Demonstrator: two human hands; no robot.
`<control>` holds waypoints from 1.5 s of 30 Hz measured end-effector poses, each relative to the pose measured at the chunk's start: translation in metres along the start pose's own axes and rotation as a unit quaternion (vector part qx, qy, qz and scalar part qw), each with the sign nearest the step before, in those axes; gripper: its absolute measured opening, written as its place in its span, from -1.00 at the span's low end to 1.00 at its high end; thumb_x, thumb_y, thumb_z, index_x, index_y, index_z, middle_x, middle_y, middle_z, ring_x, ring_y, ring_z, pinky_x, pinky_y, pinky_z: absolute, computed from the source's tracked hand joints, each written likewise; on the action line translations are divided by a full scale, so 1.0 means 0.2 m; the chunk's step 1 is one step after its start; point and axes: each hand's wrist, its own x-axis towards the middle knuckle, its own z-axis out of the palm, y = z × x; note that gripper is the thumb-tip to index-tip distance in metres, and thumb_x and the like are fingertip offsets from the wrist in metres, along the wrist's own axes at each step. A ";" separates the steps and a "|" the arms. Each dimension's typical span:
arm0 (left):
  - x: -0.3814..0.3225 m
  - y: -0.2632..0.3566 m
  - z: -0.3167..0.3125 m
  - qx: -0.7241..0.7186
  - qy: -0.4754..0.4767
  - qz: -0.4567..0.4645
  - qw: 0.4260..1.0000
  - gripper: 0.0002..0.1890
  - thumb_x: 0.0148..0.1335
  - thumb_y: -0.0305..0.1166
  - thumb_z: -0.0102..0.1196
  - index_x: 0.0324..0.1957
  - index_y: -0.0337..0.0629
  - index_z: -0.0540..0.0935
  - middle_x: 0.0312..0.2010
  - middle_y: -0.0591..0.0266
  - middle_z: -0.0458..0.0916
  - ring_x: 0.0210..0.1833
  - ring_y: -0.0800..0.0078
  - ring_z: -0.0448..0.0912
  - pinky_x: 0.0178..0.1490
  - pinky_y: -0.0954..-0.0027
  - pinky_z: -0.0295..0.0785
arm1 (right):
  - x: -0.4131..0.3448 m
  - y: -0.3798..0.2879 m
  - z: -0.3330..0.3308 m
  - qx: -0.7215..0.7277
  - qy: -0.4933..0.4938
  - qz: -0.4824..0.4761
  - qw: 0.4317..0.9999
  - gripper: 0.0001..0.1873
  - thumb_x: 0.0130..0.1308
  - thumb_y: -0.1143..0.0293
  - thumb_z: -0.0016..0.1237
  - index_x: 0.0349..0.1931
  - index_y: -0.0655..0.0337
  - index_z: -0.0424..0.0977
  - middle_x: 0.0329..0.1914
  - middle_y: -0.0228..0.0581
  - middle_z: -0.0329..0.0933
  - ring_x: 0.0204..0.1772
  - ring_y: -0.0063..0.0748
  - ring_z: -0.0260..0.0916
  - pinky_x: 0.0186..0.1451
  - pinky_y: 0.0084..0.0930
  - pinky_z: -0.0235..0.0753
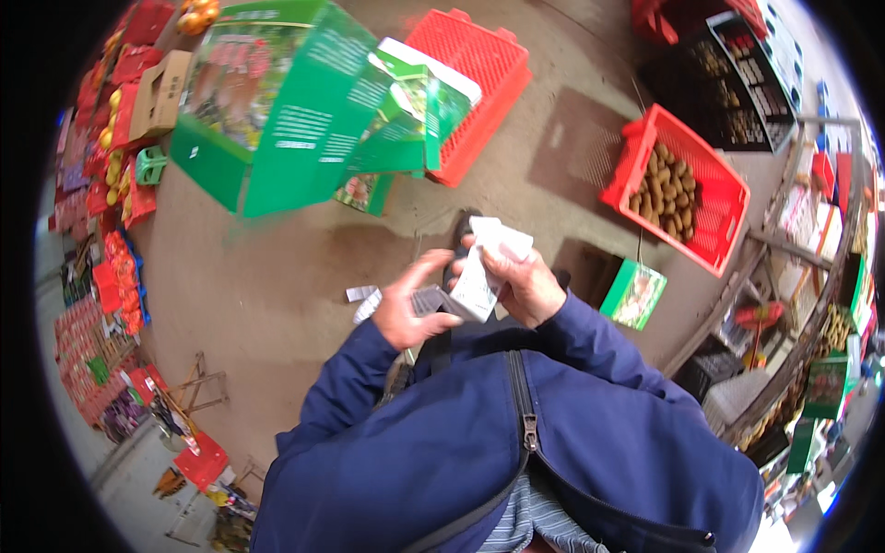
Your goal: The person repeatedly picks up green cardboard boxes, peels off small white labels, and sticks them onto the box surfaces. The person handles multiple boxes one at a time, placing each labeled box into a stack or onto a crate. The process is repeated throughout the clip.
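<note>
My right hand (529, 287) grips a folded white paper packet (477, 283) with dark print on it. My left hand (415, 304) is just left of it, with thumb and fingers around a greyish printed piece of paper (431, 301) that meets the packet's lower edge. Whether the two are one strip cannot be made out. White printed slips (365, 298) show beyond my left wrist, hanging or lying on the floor. Past my hands stands a large green printed carton (297, 131), blurred, with a smaller green carton (401, 142) against it.
A red plastic crate (719, 200) holds brown oval fruit, likely kiwifruit. Red crates (477, 62) lie behind the cartons. A small green box (633, 294) is on the floor at right, near a wooden rack (795, 249). Boxed produce (124, 269) lines the left side.
</note>
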 end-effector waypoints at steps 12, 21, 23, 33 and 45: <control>-0.26 0.15 -0.10 -0.059 0.067 -0.087 0.992 -0.75 0.33 -0.28 0.32 -0.21 -0.32 0.76 -0.47 0.32 0.73 -0.39 0.70 0.57 -0.28 0.48 0.48 | 0.13 -0.02 0.17 -0.115 0.059 0.013 0.991 -0.63 0.47 0.26 0.14 0.13 0.33 0.52 -0.09 -0.09 0.69 -0.11 -0.23 0.71 -0.11 -0.29 0.73; -0.55 -0.01 -0.61 -0.095 0.229 -0.163 0.955 -0.70 0.45 -0.24 0.26 -0.14 -0.37 0.68 -0.34 0.27 0.73 -0.27 0.64 0.61 -0.17 0.46 0.54 | 0.37 -0.20 0.51 -0.620 0.070 -0.258 0.737 -0.75 0.55 0.32 0.04 -0.23 0.36 0.55 -0.41 -0.26 0.69 -0.36 -0.55 0.61 -0.29 -0.55 0.60; -0.53 0.04 -0.72 -0.140 0.277 -0.114 0.944 -0.69 0.49 -0.27 0.20 -0.03 -0.41 0.68 -0.24 0.21 0.76 -0.19 0.59 0.66 -0.09 0.45 0.58 | 0.45 -0.16 0.66 -0.588 0.040 -0.343 0.731 -0.83 0.54 0.45 0.05 -0.02 0.39 0.51 -0.27 -0.24 0.67 -0.27 -0.60 0.58 -0.22 -0.57 0.58; -0.13 0.30 -1.36 -0.418 0.120 -0.008 0.901 -0.46 0.53 -0.02 0.07 0.17 -0.39 0.62 -0.25 0.23 0.74 -0.34 0.59 0.64 -0.28 0.49 0.56 | 0.61 -0.12 0.94 -0.599 -0.011 -0.301 0.742 -0.84 0.52 0.44 0.04 -0.04 0.35 0.52 -0.40 -0.23 0.62 -0.40 -0.59 0.52 -0.31 -0.56 0.51; 0.08 0.47 -1.45 -0.279 0.159 0.036 0.946 -0.71 0.55 -0.21 0.01 -0.04 -0.22 0.66 -0.46 0.37 0.65 -0.57 0.56 0.53 -0.48 0.48 0.39 | 0.49 -0.06 0.80 -0.577 -0.020 -0.236 0.782 -0.77 0.52 0.43 0.06 0.08 0.33 0.48 -0.31 -0.20 0.65 -0.32 -0.53 0.60 -0.22 -0.51 0.62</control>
